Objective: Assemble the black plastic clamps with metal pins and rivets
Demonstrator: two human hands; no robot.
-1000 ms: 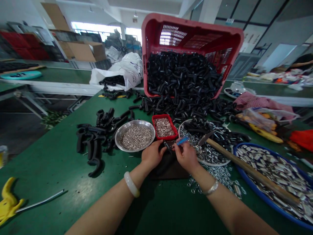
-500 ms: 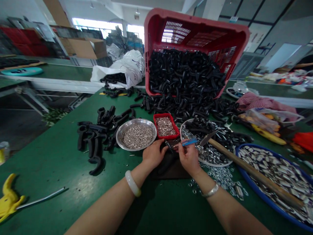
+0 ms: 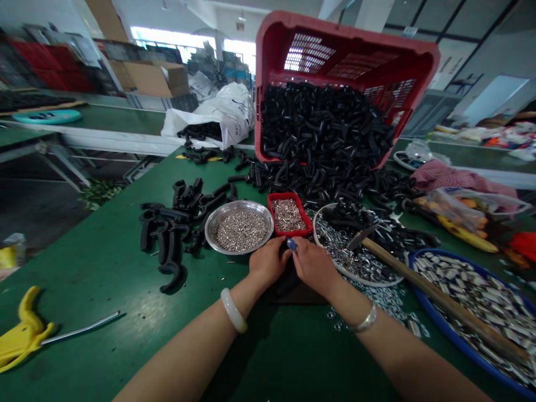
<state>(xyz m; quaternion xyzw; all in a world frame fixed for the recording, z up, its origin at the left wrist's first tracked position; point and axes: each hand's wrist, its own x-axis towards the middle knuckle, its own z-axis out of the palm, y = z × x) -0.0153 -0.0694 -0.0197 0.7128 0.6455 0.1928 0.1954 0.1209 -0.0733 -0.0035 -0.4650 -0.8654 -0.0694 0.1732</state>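
My left hand [image 3: 268, 261] is closed over the upper end of a black curved handle piece [image 3: 288, 280], which lies on a dark mat [image 3: 299, 297]. Close beside it, my right hand [image 3: 313, 266] grips a slim blue tool [image 3: 292, 244], seen nearly end-on between the two hands. The tool's tip and the contact point are hidden by fingers. Just beyond the hands stand a metal bowl [image 3: 206, 234] of small silver pieces and a red tray [image 3: 307, 229] of metal pins. A white-rimmed basin [image 3: 368, 282] with rings and black parts sits right of my right hand.
A wooden-handled hammer [image 3: 439, 293] lies across the white basin and a blue basin [image 3: 422, 298] of metal pieces. A red crate [image 3: 266, 56] spills black parts at the back. More black handles [image 3: 170, 251] lie left, near a yellow tool with a metal rod [image 3: 25, 332].
My right hand has moved left against my left hand, and the blue tool has swung from lying sideways to pointing nearly end-on. The view has shifted slightly left.
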